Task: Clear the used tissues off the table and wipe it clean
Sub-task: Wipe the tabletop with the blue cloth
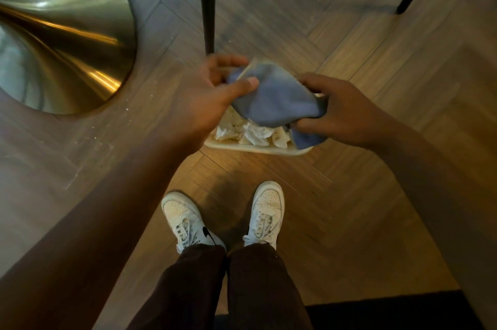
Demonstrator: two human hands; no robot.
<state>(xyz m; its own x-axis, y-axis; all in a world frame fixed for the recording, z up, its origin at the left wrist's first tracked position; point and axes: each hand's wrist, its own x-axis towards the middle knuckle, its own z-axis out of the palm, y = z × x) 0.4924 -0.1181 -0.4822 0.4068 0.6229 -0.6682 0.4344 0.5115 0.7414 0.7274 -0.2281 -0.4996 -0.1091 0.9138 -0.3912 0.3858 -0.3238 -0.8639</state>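
I am looking straight down at the floor. A blue cloth (277, 98) is bunched between both my hands above a small cream bin (258, 148). My left hand (212, 92) pinches the cloth's left edge with thumb and fingers. My right hand (338, 109) grips its right side, fingers curled round it. Several crumpled white tissues (252, 133) lie inside the bin, partly hidden under the cloth. The tabletop is out of view.
A round brass table base (61, 33) stands on the wooden herringbone floor (349, 181) at the upper left. Black chair legs (207, 1) rise just beyond the bin and at the upper right. My feet in white sneakers (185, 219) stand right behind the bin.
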